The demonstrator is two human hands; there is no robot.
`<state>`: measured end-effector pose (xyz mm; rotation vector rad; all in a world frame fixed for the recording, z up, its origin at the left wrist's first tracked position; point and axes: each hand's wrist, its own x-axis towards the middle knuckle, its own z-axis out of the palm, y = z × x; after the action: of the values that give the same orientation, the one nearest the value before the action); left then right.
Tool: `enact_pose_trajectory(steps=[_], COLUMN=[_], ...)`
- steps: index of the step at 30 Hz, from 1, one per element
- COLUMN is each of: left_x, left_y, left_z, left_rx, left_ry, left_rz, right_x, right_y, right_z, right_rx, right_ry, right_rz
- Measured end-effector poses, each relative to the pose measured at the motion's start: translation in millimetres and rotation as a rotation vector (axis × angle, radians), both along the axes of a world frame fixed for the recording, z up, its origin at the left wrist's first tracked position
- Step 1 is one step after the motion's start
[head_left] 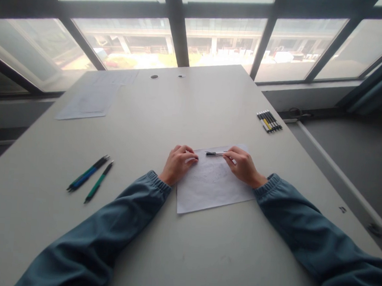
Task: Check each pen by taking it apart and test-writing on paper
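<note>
A sheet of paper (207,190) with faint grey marks lies on the table in front of me. Over its upper right part, my right hand (243,167) is closed, thumb and fingers pinching a black-and-white pen (214,153). The pen lies roughly level, its dark end pointing left toward my other hand. At the sheet's upper left edge, my left hand (178,163) has its fingertips pressed together. Something small and dark shows at those fingertips, too small to name. A short gap separates it from the pen.
Blue, dark and green pens (99,182) lie on the left of the white table (182,257). A row of several pens (269,121) sits near the right edge. More papers (88,99) lie at the far left. Windows (222,42) stand behind the table. A small dark piece (342,209) lies at right.
</note>
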<state>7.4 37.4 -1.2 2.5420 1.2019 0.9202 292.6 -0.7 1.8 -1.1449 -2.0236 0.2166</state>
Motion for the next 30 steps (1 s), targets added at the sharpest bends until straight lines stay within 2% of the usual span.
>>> enact_pose_trajectory(steps=[7,16,30], left_x=[3,14,16], left_y=[-1,-11,-14], left_z=[4.2,11.5,14.3], left_rx=[-0.007,-0.020,-0.033], left_ry=[-0.041,-0.242,-0.277], left_rz=[-0.047,-0.026,-0.057], right_x=[0,-2,-3], right_y=[0,1,1], right_z=[0.7,-0.6,-0.6], right_rx=[0.000,0.035,0.068], right_ry=[0.015,0.020,-0.029], right_rz=[0.007,0.090,0.122])
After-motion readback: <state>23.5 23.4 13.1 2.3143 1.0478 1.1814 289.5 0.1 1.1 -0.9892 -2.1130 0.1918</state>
